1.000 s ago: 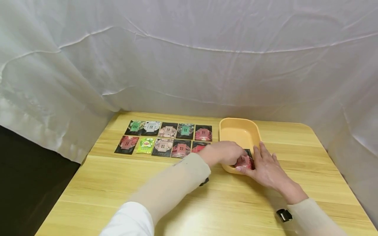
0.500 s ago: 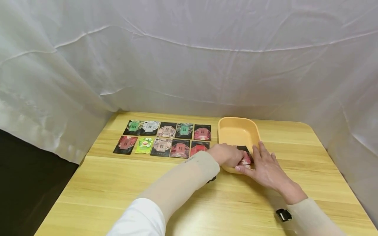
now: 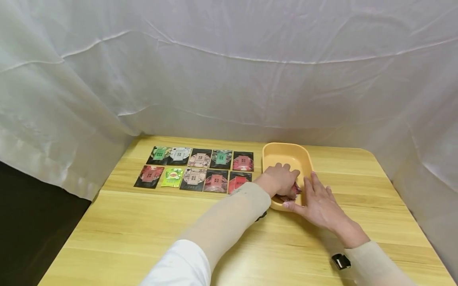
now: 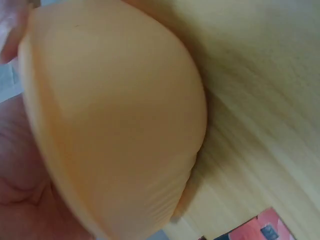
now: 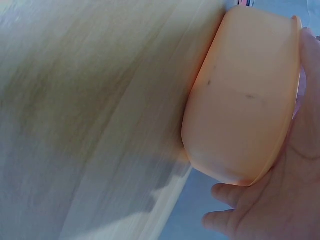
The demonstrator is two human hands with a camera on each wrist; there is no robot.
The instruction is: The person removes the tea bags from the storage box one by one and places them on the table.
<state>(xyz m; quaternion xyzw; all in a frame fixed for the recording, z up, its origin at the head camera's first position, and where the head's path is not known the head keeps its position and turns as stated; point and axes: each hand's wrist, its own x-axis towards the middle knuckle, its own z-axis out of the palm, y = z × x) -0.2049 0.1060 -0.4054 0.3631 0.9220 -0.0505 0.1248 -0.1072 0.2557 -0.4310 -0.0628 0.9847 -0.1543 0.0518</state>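
An orange plastic box point(image 3: 286, 145) stands toward the back of the table, right of the middle. My left hand point(image 3: 280, 180) reaches into its near end, fingers curved over a red-and-black tea packet point(image 3: 296, 189) that it grips. Much of that packet is hidden beneath the hand. My right hand point(image 3: 323, 206) lies along the right rim with fingers straight, its thumb at the near rim. From the left wrist, the box wall point(image 4: 120, 100) covers what the fingers do. The right wrist view has the box's outer side point(image 5: 240, 95) with the right hand point(image 5: 280, 195) against its rim.
Left of the box, tea packets lie in two rows. Among them are a red one point(image 3: 243, 162) beside the box, a bright green one point(image 3: 172, 177) and a green-labelled one point(image 3: 221, 159). A pale curtain point(image 3: 229, 91) hangs behind the wooden table point(image 3: 143, 230).
Inside the box, my left hand has shifted a little and now spreads over the red-and-black packet, which showed more before. My right hand stays at the rim. Packets in the rows stay put.
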